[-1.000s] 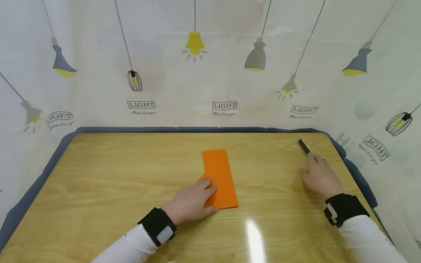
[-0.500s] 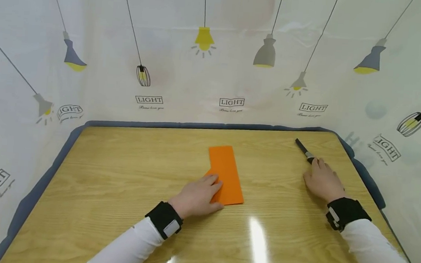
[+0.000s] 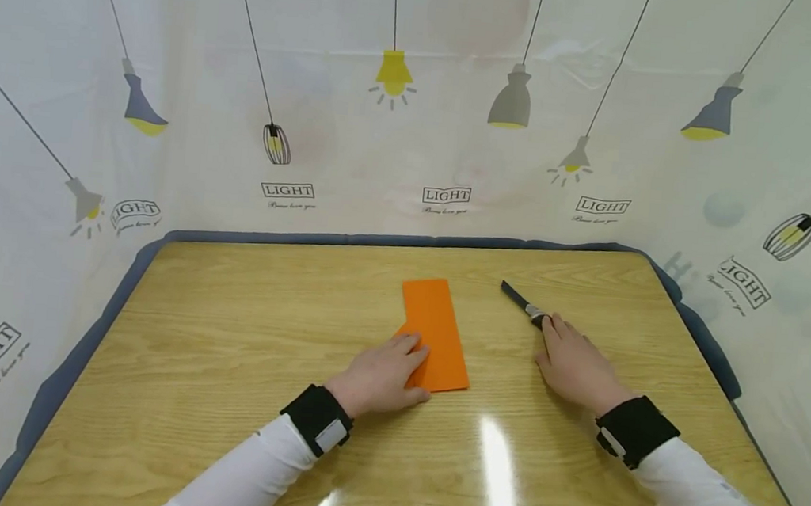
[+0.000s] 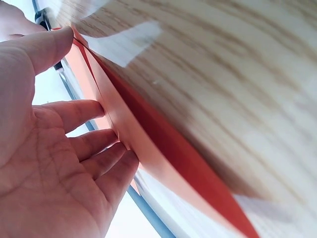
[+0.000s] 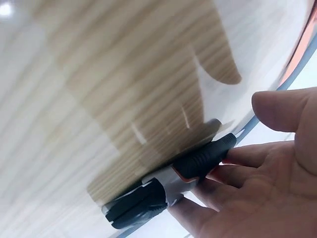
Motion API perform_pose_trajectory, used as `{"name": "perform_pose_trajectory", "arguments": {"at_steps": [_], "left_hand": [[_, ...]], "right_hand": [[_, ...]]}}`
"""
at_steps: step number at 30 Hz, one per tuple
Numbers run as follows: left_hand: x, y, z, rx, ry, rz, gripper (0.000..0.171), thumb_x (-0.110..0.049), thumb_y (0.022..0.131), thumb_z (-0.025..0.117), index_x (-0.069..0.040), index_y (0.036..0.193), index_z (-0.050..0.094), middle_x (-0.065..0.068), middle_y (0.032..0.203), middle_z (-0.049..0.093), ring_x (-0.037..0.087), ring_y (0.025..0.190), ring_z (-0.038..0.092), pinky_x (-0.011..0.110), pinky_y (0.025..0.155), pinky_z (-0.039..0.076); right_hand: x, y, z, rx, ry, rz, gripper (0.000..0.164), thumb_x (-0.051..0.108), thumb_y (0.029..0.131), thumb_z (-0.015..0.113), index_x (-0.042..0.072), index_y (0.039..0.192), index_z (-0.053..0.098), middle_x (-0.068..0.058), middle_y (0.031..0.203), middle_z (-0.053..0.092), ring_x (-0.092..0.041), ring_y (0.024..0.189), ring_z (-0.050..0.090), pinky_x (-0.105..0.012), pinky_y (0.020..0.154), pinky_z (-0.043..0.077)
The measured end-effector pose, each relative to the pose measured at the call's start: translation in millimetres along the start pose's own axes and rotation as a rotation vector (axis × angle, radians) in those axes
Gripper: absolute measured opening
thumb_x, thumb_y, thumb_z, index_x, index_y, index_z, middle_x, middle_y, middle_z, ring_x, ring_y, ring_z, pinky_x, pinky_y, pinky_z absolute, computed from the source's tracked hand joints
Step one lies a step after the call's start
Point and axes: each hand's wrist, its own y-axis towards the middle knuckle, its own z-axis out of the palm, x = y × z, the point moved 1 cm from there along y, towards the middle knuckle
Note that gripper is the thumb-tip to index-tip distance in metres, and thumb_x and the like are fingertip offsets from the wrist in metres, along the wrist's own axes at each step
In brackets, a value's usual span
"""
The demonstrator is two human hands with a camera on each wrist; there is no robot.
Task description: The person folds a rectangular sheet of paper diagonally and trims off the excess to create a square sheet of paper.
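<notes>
A folded sheet of orange paper (image 3: 438, 319) lies mid-table, and its layers bow apart in the left wrist view. My left hand (image 3: 383, 374) rests on its left side, fingertips and thumb against the folded paper (image 4: 124, 119). To the right, a slim black-and-grey tool, like a craft knife (image 3: 525, 304), lies flat on the table. My right hand (image 3: 575, 367) touches its near end. In the right wrist view the fingers rest along the far side of this tool (image 5: 171, 179), while the thumb (image 5: 277, 110) stands off it. The fingertips are partly hidden behind it.
The wooden table (image 3: 243, 312) has a grey-blue padded edge (image 3: 349, 239) at the back and sides. Behind stands a pale curtain (image 3: 349, 145) printed with lamps. Light glares off the tabletop near the front.
My right hand has moved left across the table, and the black-and-grey tool has slid with it towards the paper. The left hand and paper stay put. The head view has shifted slightly.
</notes>
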Motion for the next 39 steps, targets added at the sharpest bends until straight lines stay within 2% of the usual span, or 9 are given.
{"name": "perform_pose_trajectory", "arguments": {"at_steps": [6,11,15,18,23,29,35,39], "left_hand": [[-0.3,-1.4,1.6,0.007,0.003,0.001,0.075,-0.054,0.100,0.060,-0.008,0.157,0.042,0.016,0.165,0.030,0.030,0.152,0.028,0.041,0.121,0.028],[-1.0,-1.8,1.4,0.018,-0.001,0.000,0.075,-0.053,0.100,0.060,-0.008,0.157,0.042,0.016,0.165,0.030,0.030,0.152,0.028,0.041,0.121,0.027],[-0.7,-1.9,1.0,0.024,-0.006,-0.003,0.075,-0.053,0.100,0.061,-0.009,0.157,0.042,0.016,0.165,0.030,0.030,0.152,0.028,0.041,0.121,0.027],[0.0,-2.0,0.9,0.034,-0.016,-0.006,0.076,-0.053,0.099,0.061,-0.009,0.158,0.041,0.015,0.165,0.030,0.030,0.152,0.028,0.041,0.121,0.028],[1.9,-2.1,-0.8,0.056,-0.029,-0.018,0.077,-0.054,0.098,0.063,-0.012,0.158,0.041,0.014,0.165,0.030,0.031,0.151,0.028,0.044,0.119,0.031],[3.7,-1.7,-4.5,0.080,-0.035,-0.024,0.079,-0.053,0.096,0.066,-0.015,0.159,0.039,0.013,0.166,0.029,0.032,0.151,0.028,0.047,0.118,0.032],[4.0,-0.3,-6.6,0.079,-0.033,-0.013,0.080,-0.053,0.096,0.066,-0.014,0.160,0.039,0.014,0.166,0.027,0.034,0.151,0.027,0.046,0.120,0.029],[4.8,0.7,-8.5,0.087,-0.022,-0.019,0.081,-0.054,0.096,0.066,-0.014,0.160,0.037,0.016,0.167,0.024,0.036,0.152,0.025,0.045,0.121,0.026]], "right_hand": [[22,-10,6,-0.012,-0.029,-0.065,0.063,0.018,0.105,0.058,-0.018,0.150,0.034,-0.041,0.153,0.032,-0.053,0.140,0.037,-0.063,0.110,0.035],[30,-12,8,-0.042,-0.009,-0.080,0.060,0.017,0.103,0.061,-0.016,0.148,0.039,-0.038,0.150,0.040,-0.051,0.135,0.046,-0.061,0.106,0.041],[29,-8,7,-0.083,0.004,-0.033,0.058,0.014,0.100,0.065,-0.015,0.146,0.044,-0.035,0.142,0.049,-0.050,0.125,0.054,-0.061,0.098,0.048],[27,-5,6,-0.101,-0.035,-0.010,0.056,0.013,0.098,0.069,-0.015,0.141,0.049,-0.034,0.132,0.055,-0.050,0.117,0.057,-0.059,0.091,0.051],[23,2,8,-0.105,-0.089,-0.004,0.046,0.009,0.095,0.072,-0.014,0.132,0.058,-0.031,0.120,0.060,-0.045,0.106,0.059,-0.055,0.085,0.054],[23,3,8,-0.141,-0.098,-0.020,0.036,0.004,0.093,0.072,-0.012,0.123,0.063,-0.028,0.111,0.063,-0.042,0.097,0.061,-0.053,0.082,0.054],[28,-2,2,-0.211,-0.045,-0.057,0.038,0.004,0.093,0.069,-0.013,0.126,0.060,-0.028,0.104,0.068,-0.041,0.091,0.061,-0.053,0.080,0.053],[35,-7,-3,-0.211,0.023,-0.060,0.040,0.007,0.096,0.065,-0.011,0.131,0.058,-0.027,0.108,0.068,-0.040,0.095,0.061,-0.053,0.084,0.050]]}}
